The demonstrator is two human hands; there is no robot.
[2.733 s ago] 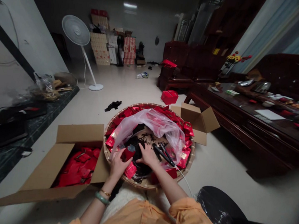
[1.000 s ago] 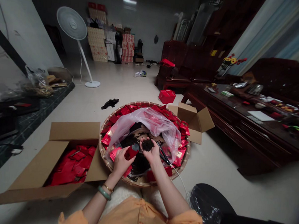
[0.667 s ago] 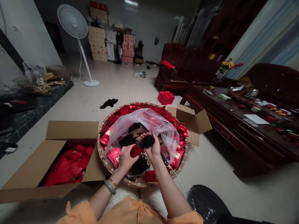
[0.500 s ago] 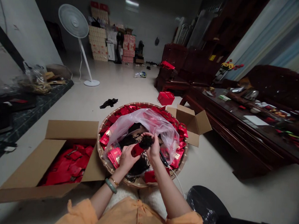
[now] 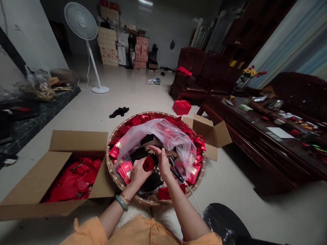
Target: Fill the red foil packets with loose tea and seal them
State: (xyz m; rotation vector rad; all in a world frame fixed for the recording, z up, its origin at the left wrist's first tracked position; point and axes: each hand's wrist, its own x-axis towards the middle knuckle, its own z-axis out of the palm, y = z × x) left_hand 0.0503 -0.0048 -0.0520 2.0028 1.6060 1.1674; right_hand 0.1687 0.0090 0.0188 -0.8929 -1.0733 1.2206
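While packets fill cardboard, a basket holds tea.

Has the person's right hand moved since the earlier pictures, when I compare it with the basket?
Yes, slightly: against the bamboo basket's rim, the right hand has shifted left, toward the red sachet in the left hand.

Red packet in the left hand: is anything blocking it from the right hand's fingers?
Nothing visible blocks it. The red foil packet, held in the left hand, sits just below the fingers of the right hand, with only a small gap between. The black-handled tool lies off beyond the right hand.
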